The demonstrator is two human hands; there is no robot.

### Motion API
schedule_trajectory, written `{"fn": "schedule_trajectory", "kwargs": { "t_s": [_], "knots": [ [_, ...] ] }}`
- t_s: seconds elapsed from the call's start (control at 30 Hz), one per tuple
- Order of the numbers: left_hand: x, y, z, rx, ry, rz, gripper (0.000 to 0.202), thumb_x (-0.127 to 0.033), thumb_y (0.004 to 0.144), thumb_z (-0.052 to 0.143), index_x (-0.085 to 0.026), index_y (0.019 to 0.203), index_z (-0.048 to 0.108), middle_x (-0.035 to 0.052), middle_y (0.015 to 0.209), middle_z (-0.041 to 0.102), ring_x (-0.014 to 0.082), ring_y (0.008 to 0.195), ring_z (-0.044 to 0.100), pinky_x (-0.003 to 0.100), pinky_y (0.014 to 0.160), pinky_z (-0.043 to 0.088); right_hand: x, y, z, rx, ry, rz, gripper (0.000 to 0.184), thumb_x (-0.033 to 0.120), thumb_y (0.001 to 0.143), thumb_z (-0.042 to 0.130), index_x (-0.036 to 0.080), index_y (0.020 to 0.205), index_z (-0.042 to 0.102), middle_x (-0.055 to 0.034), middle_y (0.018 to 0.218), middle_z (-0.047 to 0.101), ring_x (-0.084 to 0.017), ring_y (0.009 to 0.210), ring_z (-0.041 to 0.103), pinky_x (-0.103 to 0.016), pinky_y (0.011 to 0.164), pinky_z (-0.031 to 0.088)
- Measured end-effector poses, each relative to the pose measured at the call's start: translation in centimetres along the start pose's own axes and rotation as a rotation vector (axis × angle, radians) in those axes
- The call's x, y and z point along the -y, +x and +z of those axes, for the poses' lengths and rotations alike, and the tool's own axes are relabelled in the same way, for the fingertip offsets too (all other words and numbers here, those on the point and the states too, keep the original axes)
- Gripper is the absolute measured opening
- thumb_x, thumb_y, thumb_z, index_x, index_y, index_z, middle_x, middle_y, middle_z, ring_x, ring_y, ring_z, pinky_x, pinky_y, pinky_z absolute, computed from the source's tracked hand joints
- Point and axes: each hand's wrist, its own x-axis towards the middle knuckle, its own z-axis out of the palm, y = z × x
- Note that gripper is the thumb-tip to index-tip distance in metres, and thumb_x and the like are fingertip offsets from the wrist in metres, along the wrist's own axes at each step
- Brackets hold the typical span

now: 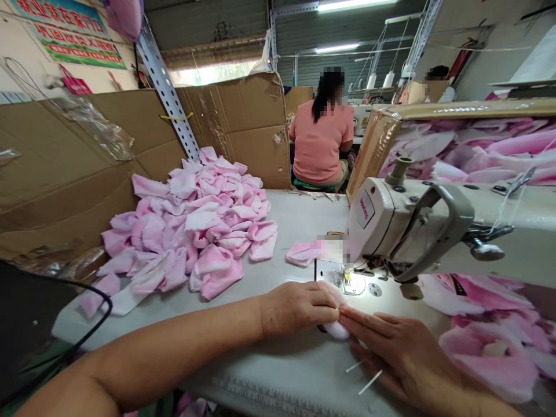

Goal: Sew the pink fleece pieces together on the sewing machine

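Observation:
My left hand [302, 308] is closed on a small pale pink plush fabric piece [336, 331] just in front of the sewing machine's needle plate [355, 284]. My right hand [402, 350] meets it from the right, its fingertips pinching the fabric's edge; its thumb is mostly hidden. Two thin white sticks [370, 383] show by the right palm; whether they are held or lie on the table, I cannot make out. The white sewing machine [373, 211] stands over the plate with its needle area lit. Another pink piece [304, 253] lies behind the plate.
A large heap of pink and white fabric pieces [217, 214] covers the table's left. More pieces [490, 341] lie right, under the machine arm, and a cardboard box [377, 145] behind holds others. Cardboard walls [234, 121] edge the table. A person [322, 139] sits beyond.

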Motion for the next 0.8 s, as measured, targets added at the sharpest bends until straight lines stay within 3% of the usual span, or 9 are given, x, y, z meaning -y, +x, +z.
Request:
{"fn": "schedule_trajectory", "kwargs": {
  "t_s": [0.13,0.23,0.3,0.5,0.57,0.67,0.8],
  "knots": [
    [0.5,-0.4,-0.6,-0.158,-0.185,-0.153,0.021,-0.017,0.089,0.049,-0.012,0.107,0.058,0.012,0.108,0.06,0.017,0.105,0.056,0.026,0.094,0.046,0.1,0.1,-0.2,0.031,0.006,0.001,0.045,0.02,0.091,0.043,0.019,0.136,0.043,-0.0074,0.133,0.053,-0.02,0.1,0.063,-0.035,0.079,0.056],
    [2.3,-0.7,-0.9,-0.312,-0.006,-0.425,0.021,-0.022,0.09,0.049,-0.013,0.107,0.059,0.0109,0.105,0.06,0.0196,0.102,0.054,0.034,0.093,0.045,0.2,0.0,-0.3,0.06,0.004,0.025,0.044,0.022,0.092,0.042,0.02,0.136,0.043,-0.0064,0.136,0.05,-0.02,0.1,0.063,-0.036,0.078,0.056],
    [3.9,-0.7,-1.0,-0.262,0.118,-0.537,0.021,-0.021,0.087,0.053,-0.013,0.104,0.06,0.0108,0.104,0.059,0.0221,0.099,0.053,0.038,0.092,0.044,0.2,0.0,-0.3,0.069,0.008,0.037,0.043,0.023,0.093,0.041,0.02,0.135,0.044,-0.005,0.137,0.049,-0.021,0.1,0.063,-0.037,0.078,0.057],
    [6.6,-0.3,-1.2,-0.182,0.134,-0.641,0.011,-0.017,0.084,0.052,-0.012,0.089,0.061,0.0096,0.094,0.057,0.0223,0.09,0.051,0.039,0.088,0.042,0.0,0.0,-0.4,0.037,0.025,0.027,0.04,0.023,0.093,0.041,0.019,0.132,0.047,-0.0042,0.136,0.051,-0.022,0.103,0.062,-0.038,0.079,0.056],
    [6.4,-0.3,-1.7,-0.189,0.129,-0.698,0.01,-0.016,0.085,0.048,-0.013,0.083,0.058,0.008,0.089,0.056,0.021,0.087,0.051,0.037,0.086,0.042,0.0,0.0,-0.4,0.031,0.024,0.025,0.04,0.023,0.093,0.041,0.019,0.132,0.048,-0.0041,0.136,0.051,-0.023,0.103,0.062,-0.038,0.079,0.056],
    [5.0,-1.0,-3.1,-0.19,0.092,-0.778,0.015,-0.016,0.089,0.038,-0.015,0.09,0.052,0.0042,0.084,0.056,0.0166,0.078,0.053,0.03,0.075,0.045,0.0,0.0,-0.5,0.035,0.022,0.028,0.04,0.023,0.093,0.04,0.019,0.132,0.048,-0.0047,0.135,0.052,-0.024,0.103,0.063,-0.039,0.078,0.057],
    [2.9,-2.6,-4.4,-0.059,0.021,-0.809,0.02,-0.025,0.094,0.034,-0.016,0.094,0.052,-0.0026,0.067,0.056,0.0107,0.052,0.051,0.02,0.052,0.041,0.1,0.0,-0.6,0.043,0.027,0.033,0.04,0.022,0.092,0.04,0.018,0.13,0.05,-0.0049,0.135,0.052,-0.023,0.101,0.064,-0.038,0.078,0.057]
  ]
}}
